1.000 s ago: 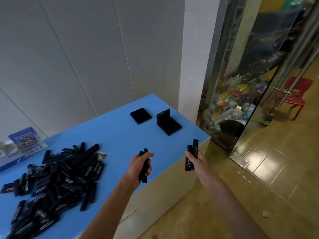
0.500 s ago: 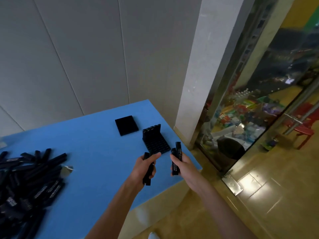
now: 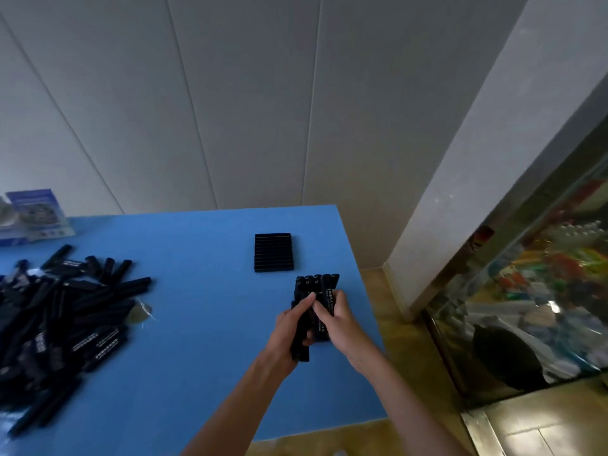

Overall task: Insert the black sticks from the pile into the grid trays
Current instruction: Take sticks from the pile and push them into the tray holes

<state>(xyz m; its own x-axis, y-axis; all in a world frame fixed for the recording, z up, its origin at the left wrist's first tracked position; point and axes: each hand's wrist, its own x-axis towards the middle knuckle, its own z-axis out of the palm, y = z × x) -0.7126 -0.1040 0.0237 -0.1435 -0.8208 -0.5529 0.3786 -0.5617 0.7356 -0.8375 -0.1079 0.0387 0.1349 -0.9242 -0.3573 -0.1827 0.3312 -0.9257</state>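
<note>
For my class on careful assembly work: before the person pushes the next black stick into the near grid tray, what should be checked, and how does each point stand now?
1. Left hand holds a stick: ok.
2. Right hand holds sticks too, one with white lettering: ok.
3. Both hands are over the near grid tray, where a row of sticks already stands: ok.
4. A free slot lies under the stick being placed: cannot tell, the hands hide the tray.
5. The second grid tray lies flat on the blue table, apart from the hands: ok.
6. The pile still has plenty of sticks: ok.
</note>
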